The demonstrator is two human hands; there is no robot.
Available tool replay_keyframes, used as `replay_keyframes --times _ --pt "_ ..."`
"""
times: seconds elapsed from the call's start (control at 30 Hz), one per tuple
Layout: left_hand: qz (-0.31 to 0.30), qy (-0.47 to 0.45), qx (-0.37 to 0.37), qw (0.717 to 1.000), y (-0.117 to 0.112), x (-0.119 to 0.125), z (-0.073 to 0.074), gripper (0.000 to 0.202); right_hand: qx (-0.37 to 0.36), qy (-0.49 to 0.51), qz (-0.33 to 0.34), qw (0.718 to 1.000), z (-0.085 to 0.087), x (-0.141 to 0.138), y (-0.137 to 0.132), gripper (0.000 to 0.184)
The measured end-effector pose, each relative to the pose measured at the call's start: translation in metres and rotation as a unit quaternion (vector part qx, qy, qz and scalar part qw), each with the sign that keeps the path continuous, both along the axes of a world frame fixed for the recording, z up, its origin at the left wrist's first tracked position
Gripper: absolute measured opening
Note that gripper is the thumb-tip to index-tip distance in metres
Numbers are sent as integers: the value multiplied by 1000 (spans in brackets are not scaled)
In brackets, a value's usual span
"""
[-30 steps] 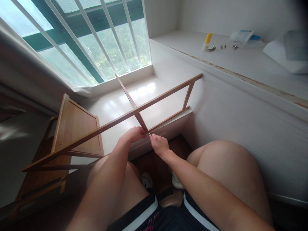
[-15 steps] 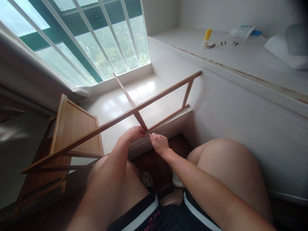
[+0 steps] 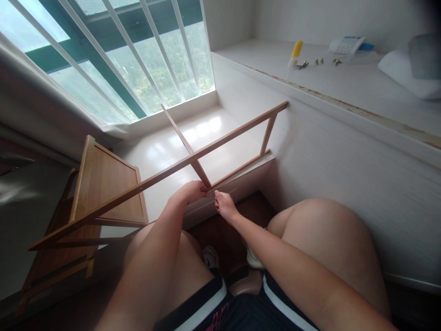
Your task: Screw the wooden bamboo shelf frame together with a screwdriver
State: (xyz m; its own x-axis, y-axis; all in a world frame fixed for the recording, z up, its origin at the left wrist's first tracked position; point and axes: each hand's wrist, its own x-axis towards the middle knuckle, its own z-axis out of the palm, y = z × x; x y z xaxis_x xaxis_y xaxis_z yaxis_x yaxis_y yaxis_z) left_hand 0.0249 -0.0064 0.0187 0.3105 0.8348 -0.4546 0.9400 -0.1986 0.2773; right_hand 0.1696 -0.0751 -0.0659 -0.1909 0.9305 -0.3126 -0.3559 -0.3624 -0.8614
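Note:
A brown wooden frame (image 3: 161,174) with long slim rails and crossbars stretches across the middle, leaning over a pale ledge. My left hand (image 3: 195,191) is closed around the near end of a crossbar (image 3: 200,172), where it meets the lower rail (image 3: 237,169). Just right of that joint, my right hand (image 3: 225,205) is closed in a pinch, its fingertips close to the wood. A thin metal tool shows at those fingertips half a second earlier; at this moment the fingers mostly hide it.
A wooden panel piece (image 3: 106,179) stands at left. On the white shelf (image 3: 330,87) lie a yellow-capped tube (image 3: 296,53), several small screws (image 3: 303,65), a plastic packet (image 3: 347,45) and a white bag (image 3: 406,71). A barred window (image 3: 144,59) lies beyond the glossy ledge (image 3: 210,124).
My right hand has turned slightly at the wrist, and the thin metal tip no longer shows clearly. My left hand and the wooden frame stay almost where they were.

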Motion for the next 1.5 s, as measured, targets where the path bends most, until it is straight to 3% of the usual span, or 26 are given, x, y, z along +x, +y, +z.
replay_keyframes --times 0.3,0.6,0.87,1.07,1.2,1.3,1.5 --pt "3 -5 2 1000 0 -2 -4 21 20 100 22 995 -3 8 -7 43" --pt "12 0 -3 1000 -1 -1 -1 22 92 -93 -45 990 -15 8 -13 48" --pt "26 8 -2 1000 -4 4 6 20 193 -223 -50 954 -17 12 -17 42" --pt "56 14 0 998 -6 4 12 28 182 -231 -41 955 -20 13 -15 41" --pt "81 55 44 994 -12 -1 23 39 153 -226 -37 961 -19 13 -13 42" --pt "84 62 43 994 -20 -5 31 47 194 -291 -31 936 -11 18 -11 41" --pt "94 25 55 994 -21 -6 24 37 253 -512 14 821 7 20 -14 35"
